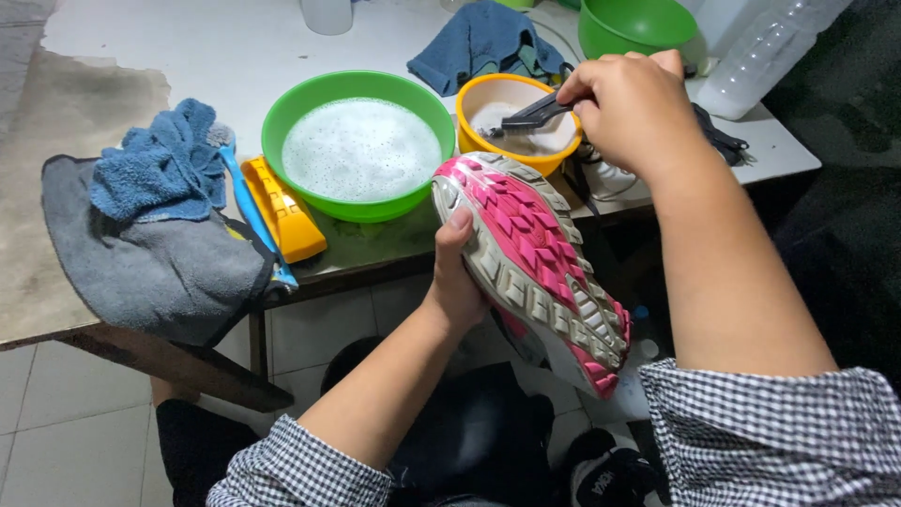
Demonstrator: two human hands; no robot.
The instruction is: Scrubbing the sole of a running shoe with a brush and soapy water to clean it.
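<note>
Head view, left hand (457, 272) clasping pink-and-grey soled shoe (535, 263), right hand (624, 108) pinching dark brush (530, 115) over orange bowl (479, 94)

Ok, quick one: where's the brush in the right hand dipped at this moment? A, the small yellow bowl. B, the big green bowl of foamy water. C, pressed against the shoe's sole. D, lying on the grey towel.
A: the right hand holds the dark brush with its tip inside the yellow bowl, while the left hand grips the pink-soled shoe.
</note>
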